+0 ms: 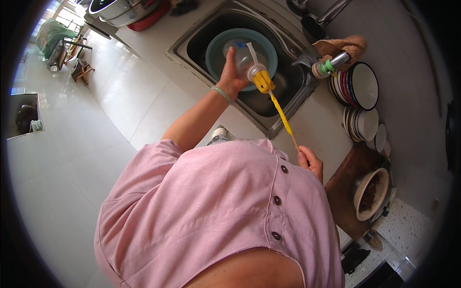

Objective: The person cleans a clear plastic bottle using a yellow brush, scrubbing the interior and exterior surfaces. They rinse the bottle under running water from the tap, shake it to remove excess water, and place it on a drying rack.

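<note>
Over the sink, my left hand [233, 75] grips a clear plastic bottle [242, 54], its open mouth turned toward me. A yellow cloth or sponge head [263, 81] is at the bottle's mouth; how much of it sits inside is unclear. From that head runs a thin stick [281, 112] partly wrapped in yellow, and my right hand [310, 162] holds its bare lower end beside my shirt. A pale strip [251, 52] shows by the bottle's neck. Below the bottle, a blue-green basin [213, 51] rests in the stainless-steel sink [284, 88].
Right of the sink are a faucet [340, 59], a brown towel [347, 46] and stacked enamel dishes [364, 86]. Nearer me, a bowl [359, 196] with dark contents stands by a brown board [345, 176]. Metal pots [124, 12] stand at the counter's far left.
</note>
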{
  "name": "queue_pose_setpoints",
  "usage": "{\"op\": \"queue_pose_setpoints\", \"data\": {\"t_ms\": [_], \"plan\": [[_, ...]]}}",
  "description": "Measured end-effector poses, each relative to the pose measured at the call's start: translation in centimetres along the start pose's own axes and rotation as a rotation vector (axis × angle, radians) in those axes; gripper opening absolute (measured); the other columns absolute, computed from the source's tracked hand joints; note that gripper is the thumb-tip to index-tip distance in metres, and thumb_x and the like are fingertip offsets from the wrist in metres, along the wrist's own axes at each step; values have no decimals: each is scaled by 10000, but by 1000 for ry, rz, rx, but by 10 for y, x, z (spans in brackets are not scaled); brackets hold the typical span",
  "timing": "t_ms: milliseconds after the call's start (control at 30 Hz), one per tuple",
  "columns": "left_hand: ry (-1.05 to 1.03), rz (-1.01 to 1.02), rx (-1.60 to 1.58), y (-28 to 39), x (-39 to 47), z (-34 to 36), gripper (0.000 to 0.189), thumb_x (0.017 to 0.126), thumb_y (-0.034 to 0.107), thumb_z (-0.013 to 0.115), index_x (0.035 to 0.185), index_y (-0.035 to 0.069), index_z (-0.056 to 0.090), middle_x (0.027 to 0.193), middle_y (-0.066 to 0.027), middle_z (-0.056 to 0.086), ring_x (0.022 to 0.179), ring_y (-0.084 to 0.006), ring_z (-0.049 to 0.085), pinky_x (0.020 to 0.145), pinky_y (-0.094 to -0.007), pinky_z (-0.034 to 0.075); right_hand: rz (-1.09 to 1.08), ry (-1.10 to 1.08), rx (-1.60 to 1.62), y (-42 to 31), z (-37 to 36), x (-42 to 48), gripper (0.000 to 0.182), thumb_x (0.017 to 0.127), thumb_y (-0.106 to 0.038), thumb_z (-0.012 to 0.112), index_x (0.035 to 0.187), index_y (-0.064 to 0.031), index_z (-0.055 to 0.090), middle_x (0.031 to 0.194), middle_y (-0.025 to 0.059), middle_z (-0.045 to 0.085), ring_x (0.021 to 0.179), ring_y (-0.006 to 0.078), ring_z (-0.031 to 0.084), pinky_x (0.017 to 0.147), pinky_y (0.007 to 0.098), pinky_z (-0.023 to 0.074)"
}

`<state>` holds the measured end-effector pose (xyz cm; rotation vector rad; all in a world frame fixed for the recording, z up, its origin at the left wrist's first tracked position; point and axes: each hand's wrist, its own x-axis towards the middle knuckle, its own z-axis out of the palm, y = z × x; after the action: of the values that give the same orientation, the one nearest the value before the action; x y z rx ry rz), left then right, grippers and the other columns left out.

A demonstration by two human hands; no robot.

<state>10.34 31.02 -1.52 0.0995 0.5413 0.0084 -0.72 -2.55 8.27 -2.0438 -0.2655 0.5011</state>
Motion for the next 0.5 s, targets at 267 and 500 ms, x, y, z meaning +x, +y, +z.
{"op": "queue_pose_setpoints", "data": {"t_ms": [267, 500], "plan": [[-86, 142, 402, -16, 14, -4, 701, 883, 597, 585, 1281, 33, 464, 1145, -156, 601, 1015, -299, 623, 893, -491, 517, 38, -50, -55, -25, -6, 18, 190, 978, -123, 562, 1085, 28, 603, 705, -30, 464, 635, 55, 399, 545, 241, 349], [-97, 200, 360, -24, 22, 3, 738, 883, 607, 573, 1348, 55, 421, 1246, -171, 568, 1141, -331, 577, 980, -510, 470, 117, -91, 74, -20, -11, 27, 184, 982, -126, 550, 1081, 20, 605, 701, -46, 439, 621, 31, 370, 532, 213, 315]]}}
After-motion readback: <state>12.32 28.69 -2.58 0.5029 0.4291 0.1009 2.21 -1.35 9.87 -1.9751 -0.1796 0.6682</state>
